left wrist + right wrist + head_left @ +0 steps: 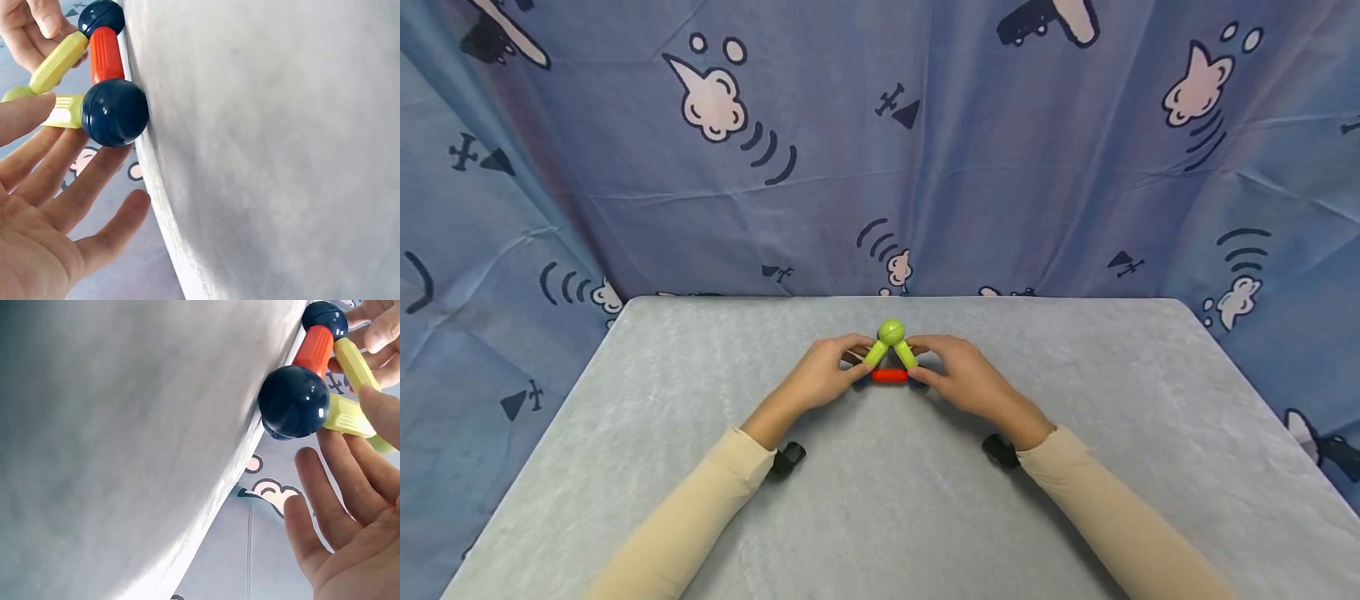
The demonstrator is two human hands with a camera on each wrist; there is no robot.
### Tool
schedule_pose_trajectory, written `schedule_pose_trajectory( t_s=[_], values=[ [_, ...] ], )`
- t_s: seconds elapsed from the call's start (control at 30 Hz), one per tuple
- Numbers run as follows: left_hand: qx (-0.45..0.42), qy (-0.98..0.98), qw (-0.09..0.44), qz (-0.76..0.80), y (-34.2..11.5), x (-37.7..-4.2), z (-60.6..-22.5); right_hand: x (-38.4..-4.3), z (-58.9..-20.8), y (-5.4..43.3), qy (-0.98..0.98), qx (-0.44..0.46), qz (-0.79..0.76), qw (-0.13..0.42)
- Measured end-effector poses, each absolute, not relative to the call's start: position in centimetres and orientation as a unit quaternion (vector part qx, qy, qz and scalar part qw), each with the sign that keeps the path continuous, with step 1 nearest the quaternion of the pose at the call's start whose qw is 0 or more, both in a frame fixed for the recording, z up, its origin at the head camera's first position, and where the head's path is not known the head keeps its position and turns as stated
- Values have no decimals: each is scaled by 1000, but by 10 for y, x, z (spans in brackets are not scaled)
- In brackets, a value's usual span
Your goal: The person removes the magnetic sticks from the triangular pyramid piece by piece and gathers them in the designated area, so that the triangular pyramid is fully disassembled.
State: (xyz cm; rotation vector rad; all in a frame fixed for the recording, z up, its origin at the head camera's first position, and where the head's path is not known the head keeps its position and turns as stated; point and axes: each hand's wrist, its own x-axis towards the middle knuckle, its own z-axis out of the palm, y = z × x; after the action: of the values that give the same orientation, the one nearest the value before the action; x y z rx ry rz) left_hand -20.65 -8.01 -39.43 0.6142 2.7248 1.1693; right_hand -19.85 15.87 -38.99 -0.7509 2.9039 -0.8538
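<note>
Between the hands stands a triangle of magnetic rods and balls, with a lime green ball (891, 332) at its top. From that ball a left yellow-green rod (876, 353) and a right yellow-green rod (906, 355) slope down. A red rod (890, 376) forms the base, joining a left navy ball (115, 112) and a right navy ball (294, 401). My left hand (827, 371) pinches the left rod between thumb and fingers. On the other side, my right hand (962, 375) pinches the right rod likewise. Another navy piece shows partly behind the right ball in the right wrist view.
The structure is on a table with a pale grey cloth (880, 508), toward its far edge. Behind hangs a blue patterned curtain (835, 108), which also runs along both sides. Black wrist devices (787, 458) sit at the cuffs of the cream sleeves (692, 517).
</note>
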Motion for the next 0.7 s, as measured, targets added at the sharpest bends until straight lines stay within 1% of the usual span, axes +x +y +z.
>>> schedule_pose_trajectory(
  t_s=[0.43,0.57,0.7],
  values=[
    [219,898,50,379,-80,-181,-394,-172,-390,157,930,-235,-282,10],
    [217,898,57,379,-80,-174,-393,-163,-390,157,930,-233,-285,4],
    [220,898,52,377,-79,-168,-393,-158,-391,156,927,-234,-295,-5]
  ],
)
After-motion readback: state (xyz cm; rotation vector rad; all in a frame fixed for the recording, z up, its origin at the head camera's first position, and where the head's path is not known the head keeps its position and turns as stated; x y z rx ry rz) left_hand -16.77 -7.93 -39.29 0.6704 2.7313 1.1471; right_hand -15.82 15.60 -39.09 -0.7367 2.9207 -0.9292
